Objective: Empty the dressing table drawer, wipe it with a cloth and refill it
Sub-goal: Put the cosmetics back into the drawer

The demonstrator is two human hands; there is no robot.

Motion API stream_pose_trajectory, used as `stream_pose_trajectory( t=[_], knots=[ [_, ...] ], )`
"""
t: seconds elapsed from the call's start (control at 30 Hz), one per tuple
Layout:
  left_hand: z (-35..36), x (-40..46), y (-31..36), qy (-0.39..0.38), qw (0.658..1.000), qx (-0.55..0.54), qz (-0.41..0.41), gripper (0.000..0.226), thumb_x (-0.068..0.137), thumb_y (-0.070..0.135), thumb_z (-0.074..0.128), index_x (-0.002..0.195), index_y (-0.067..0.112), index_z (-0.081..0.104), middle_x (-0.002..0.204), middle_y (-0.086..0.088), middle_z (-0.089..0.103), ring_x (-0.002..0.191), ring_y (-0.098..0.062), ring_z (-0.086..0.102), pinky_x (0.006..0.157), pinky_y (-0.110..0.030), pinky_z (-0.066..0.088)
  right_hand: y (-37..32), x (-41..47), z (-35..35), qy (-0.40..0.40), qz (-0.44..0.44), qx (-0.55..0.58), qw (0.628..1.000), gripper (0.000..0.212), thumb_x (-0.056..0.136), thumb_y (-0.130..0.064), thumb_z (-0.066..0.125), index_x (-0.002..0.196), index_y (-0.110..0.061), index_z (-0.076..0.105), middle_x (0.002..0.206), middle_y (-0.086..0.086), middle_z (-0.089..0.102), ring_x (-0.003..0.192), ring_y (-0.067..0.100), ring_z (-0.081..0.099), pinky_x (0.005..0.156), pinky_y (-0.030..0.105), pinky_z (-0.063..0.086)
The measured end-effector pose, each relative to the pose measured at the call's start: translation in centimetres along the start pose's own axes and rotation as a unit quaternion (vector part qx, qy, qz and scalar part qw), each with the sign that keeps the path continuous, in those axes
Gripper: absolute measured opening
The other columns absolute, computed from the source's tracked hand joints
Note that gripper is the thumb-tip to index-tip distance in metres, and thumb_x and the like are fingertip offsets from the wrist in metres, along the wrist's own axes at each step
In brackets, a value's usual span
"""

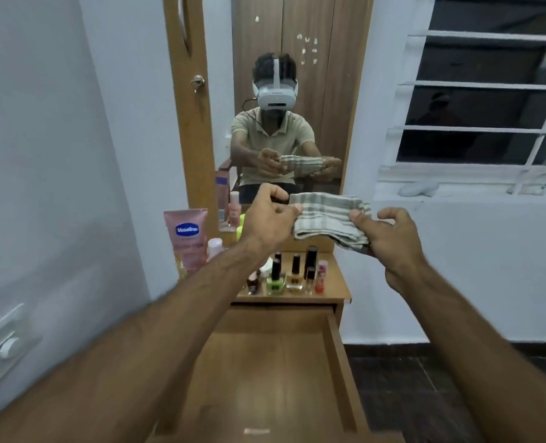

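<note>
A folded striped grey-and-white cloth (327, 219) is held up in front of the mirror, above the table top. My left hand (267, 215) pinches its left edge and my right hand (390, 238) grips its right end. Below my arms the wooden drawer (337, 356) stands pulled out, its brown floor bare. On the dressing table top (337, 282) stand several nail polish bottles (294, 273), a pink Vaseline tube (187, 241) and other small cosmetic bottles, partly hidden by my left forearm.
The mirror (284, 100) reflects a person wearing a headset. A white wall lies to the left with a switch plate (4, 343) low down. A barred window (486, 100) and its sill are at the right, dark floor below.
</note>
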State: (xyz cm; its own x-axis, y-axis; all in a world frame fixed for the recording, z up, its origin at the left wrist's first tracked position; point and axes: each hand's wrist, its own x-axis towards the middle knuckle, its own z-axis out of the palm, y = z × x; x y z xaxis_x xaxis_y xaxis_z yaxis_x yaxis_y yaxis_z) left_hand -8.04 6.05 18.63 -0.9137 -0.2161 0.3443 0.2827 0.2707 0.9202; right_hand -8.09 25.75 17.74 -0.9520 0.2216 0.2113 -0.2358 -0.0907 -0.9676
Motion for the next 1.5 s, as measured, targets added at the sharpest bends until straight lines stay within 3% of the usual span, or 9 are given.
stream_pose_trajectory(
  t=[0.13,0.37,0.53,0.67,0.83,0.97,1.17,1.33,1.5],
  knots=[
    [2.5,5.2,-1.5,-0.074,0.996,0.026,-0.040,0.013,0.093,0.007,0.067,0.096,0.020,0.069,0.095,-0.005,0.071,0.075,-0.014,0.062,0.071,-0.030,0.055,1.9,6.0,1.2,0.005,0.018,-0.029,0.999,0.018,0.089,-0.013,0.078,0.088,-0.009,0.061,0.090,0.015,0.071,0.067,0.017,0.072,0.054,0.028,0.061],
    [4.2,9.5,-5.8,-0.186,0.965,0.138,-0.126,0.029,0.093,-0.007,0.057,0.109,0.015,0.068,0.102,0.002,0.067,0.088,-0.005,0.063,0.056,-0.008,0.048,8.0,11.3,1.4,-0.033,0.075,-0.083,0.993,0.016,0.095,-0.004,0.069,0.110,0.000,0.069,0.102,0.017,0.073,0.084,0.022,0.073,0.078,0.034,0.063],
    [5.0,11.5,-8.1,-0.199,0.940,0.235,-0.145,0.030,0.096,0.008,0.054,0.122,0.004,0.068,0.112,-0.008,0.069,0.101,-0.015,0.060,0.083,-0.027,0.055,10.9,12.2,1.6,-0.038,0.099,-0.106,0.989,0.022,0.097,-0.005,0.066,0.118,-0.002,0.070,0.109,0.013,0.074,0.098,0.026,0.073,0.089,0.043,0.061],
    [5.4,11.2,-8.3,-0.265,0.907,0.262,-0.197,0.040,0.103,0.023,0.049,0.134,0.000,0.056,0.121,-0.011,0.063,0.102,-0.017,0.060,0.090,-0.032,0.052,11.4,11.2,1.5,-0.077,0.134,-0.188,0.970,0.026,0.097,-0.003,0.060,0.121,-0.005,0.069,0.103,0.006,0.072,0.088,0.017,0.069,0.073,0.034,0.060],
    [5.5,11.0,-8.7,-0.237,0.916,0.269,-0.183,0.047,0.100,0.028,0.052,0.140,0.003,0.053,0.143,-0.014,0.054,0.127,-0.029,0.054,0.110,-0.046,0.045,11.5,10.0,0.5,-0.079,-0.141,-0.499,0.852,0.056,0.086,0.004,0.056,0.133,-0.024,0.066,0.141,-0.003,0.059,0.127,0.021,0.053,0.095,0.039,0.050],
    [4.8,10.3,-7.7,-0.198,0.930,0.276,-0.142,0.043,0.103,0.033,0.048,0.132,0.004,0.061,0.133,-0.012,0.061,0.123,-0.026,0.056,0.108,-0.042,0.046,11.8,9.6,0.5,-0.289,-0.071,-0.613,0.732,0.051,0.094,-0.005,0.052,0.138,-0.031,0.060,0.142,0.002,0.060,0.128,0.026,0.056,0.105,0.043,0.047],
    [1.5,7.8,-4.1,-0.184,0.948,0.258,-0.027,0.024,0.100,0.021,0.055,0.116,0.014,0.071,0.116,0.000,0.070,0.099,-0.010,0.066,0.074,-0.021,0.052,9.2,7.2,0.5,-0.117,-0.164,-0.444,0.873,0.052,0.089,-0.001,0.052,0.131,-0.027,0.068,0.124,-0.006,0.070,0.113,0.019,0.062,0.100,0.037,0.048],
    [-0.8,5.1,-2.7,-0.066,0.966,0.227,0.106,0.020,0.098,0.020,0.060,0.114,0.024,0.072,0.097,0.012,0.070,0.087,-0.001,0.065,0.079,-0.020,0.054,7.1,3.0,4.0,-0.123,-0.373,-0.461,0.796,0.021,0.096,-0.026,0.063,0.112,-0.028,0.075,0.106,-0.009,0.069,0.101,0.016,0.055,0.086,0.037,0.036],
    [-2.8,1.6,-3.4,-0.025,0.973,0.169,0.155,0.018,0.098,0.016,0.061,0.112,0.019,0.072,0.093,0.013,0.070,0.085,0.004,0.063,0.070,-0.005,0.046,8.2,0.4,6.8,-0.201,-0.377,-0.564,0.707,0.036,0.097,-0.042,0.059,0.131,-0.032,0.067,0.116,-0.001,0.061,0.113,0.023,0.051,0.093,0.042,0.037]
  ],
)
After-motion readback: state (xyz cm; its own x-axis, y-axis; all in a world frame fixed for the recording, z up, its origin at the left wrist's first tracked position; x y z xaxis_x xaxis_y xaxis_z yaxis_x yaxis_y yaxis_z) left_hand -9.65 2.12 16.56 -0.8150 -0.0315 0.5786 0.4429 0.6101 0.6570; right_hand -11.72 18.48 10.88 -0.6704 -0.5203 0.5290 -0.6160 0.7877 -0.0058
